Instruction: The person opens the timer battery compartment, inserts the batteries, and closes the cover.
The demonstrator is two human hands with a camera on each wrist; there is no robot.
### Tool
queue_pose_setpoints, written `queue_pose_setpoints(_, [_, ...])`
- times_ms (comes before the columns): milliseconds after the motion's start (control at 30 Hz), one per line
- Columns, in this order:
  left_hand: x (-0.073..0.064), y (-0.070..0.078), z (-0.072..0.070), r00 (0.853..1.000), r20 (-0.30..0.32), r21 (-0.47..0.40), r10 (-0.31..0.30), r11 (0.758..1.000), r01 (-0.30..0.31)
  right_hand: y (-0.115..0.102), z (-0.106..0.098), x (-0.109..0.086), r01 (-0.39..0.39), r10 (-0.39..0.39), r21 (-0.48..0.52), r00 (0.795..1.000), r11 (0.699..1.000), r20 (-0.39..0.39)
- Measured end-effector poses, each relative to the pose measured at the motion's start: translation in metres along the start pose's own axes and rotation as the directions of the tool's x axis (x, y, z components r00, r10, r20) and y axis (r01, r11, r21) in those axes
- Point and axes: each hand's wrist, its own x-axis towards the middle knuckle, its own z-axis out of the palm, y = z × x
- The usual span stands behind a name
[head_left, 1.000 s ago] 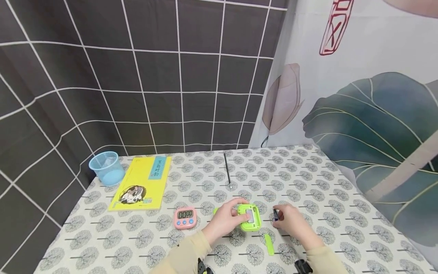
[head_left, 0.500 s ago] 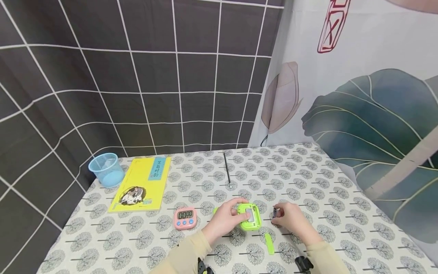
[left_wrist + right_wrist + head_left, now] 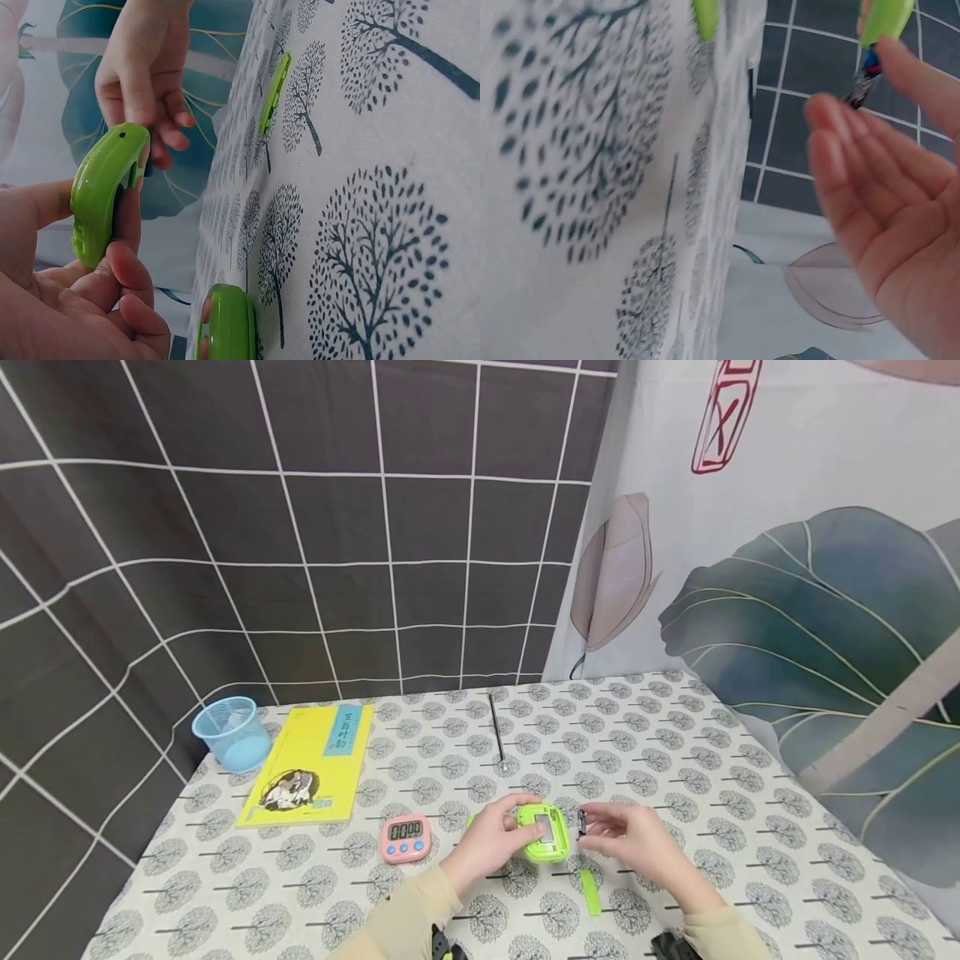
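My left hand (image 3: 489, 837) holds a lime-green timer (image 3: 555, 835), its back facing up, thumb on the grey label. The battery slot along its right side is uncovered. Close to that side, my right hand (image 3: 626, 839) pinches a small dark battery (image 3: 582, 823) between thumb and fingertips. In the right wrist view the battery (image 3: 864, 81) shows blue and red marks, with the timer (image 3: 887, 21) just beyond it. A narrow green battery cover (image 3: 590, 892) lies on the cloth in front of the hands. Another green plastic part (image 3: 231, 322) rests on the table, mostly hidden behind my left hand in the head view.
Left of my hands is a pink timer (image 3: 406, 838) with its display lit. Farther back lie a yellow book (image 3: 311, 768) and a thin dark rod (image 3: 497, 727). A light blue mesh basket (image 3: 234, 735) stands at the back left on the tree-print tablecloth (image 3: 420, 747).
My right hand has moved left with the battery, nearer to the green timer, after its fingers shifted around the battery. The left hand and the timer have barely moved.
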Motion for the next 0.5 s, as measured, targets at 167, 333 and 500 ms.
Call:
queue_pose_setpoints(167, [-0.001,0.000,-0.001,1.000,-0.001,0.021,0.006,1.000,-0.006,-0.008,-0.001,-0.004,0.182,-0.182,0.045,0.983,0.982,0.001])
queue_pose_setpoints(333, [0.000,-0.001,-0.001,1.000,0.004,0.030,0.026,0.999,-0.026,-0.017,0.001,-0.005,0.328,-0.328,0.048,0.944,0.944,0.013])
queue_pose_setpoints(500, [0.000,-0.001,-0.002,0.999,0.008,0.029,0.033,0.999,-0.033,-0.023,0.004,-0.006,0.348,-0.348,-0.002,0.937,0.938,0.014])
